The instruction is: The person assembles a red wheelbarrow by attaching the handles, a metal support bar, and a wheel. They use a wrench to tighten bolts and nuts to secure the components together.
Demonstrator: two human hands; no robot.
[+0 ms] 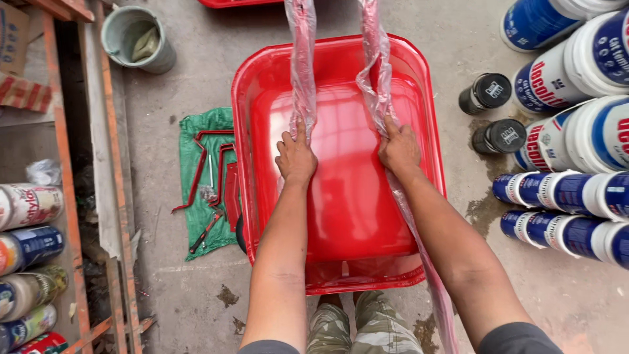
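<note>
Left hand (295, 157): gripping a strip of clear plastic wrap (303, 65).
Right hand (399, 147): gripping, apparently, the second strip.
Glossy red metal tray (347, 216): lying under both hands, on concrete floor (196, 52).

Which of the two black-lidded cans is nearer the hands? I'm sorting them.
The lower black-lidded can, below the other can, lies closer to the right hand.

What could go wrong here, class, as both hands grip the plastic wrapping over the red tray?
1. The thin plastic wrap is bunched into strips in the left hand and right hand; it may tear unevenly and leave scraps behind.
2. The red tray sits right by the person's legs; a hard tug could tip or slide it.
3. Red metal parts and tools on the green sack lie close by, and could be stepped on.
</note>
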